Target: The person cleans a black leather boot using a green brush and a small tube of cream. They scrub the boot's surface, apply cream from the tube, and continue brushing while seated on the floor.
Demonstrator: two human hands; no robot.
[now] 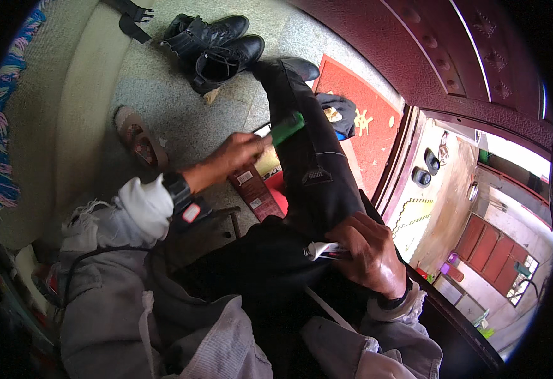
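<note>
My left hand grips a green tool by its thin end; motion blurs it, and it looks like a small brush. The green end lies against a long black trouser leg, which bears a stitched patch and ends in a black shoe toe. By the knee, my right hand is closed around a small white object, mostly hidden by the fingers, with its knuckles against the black cloth.
Black lace-up boots and a pinkish shoe rest on the tiled floor. A dark red box lies beneath the leg. Dark cloth covers part of a red doormat. A maroon door stands beside an open doorway; a padded seat is at left.
</note>
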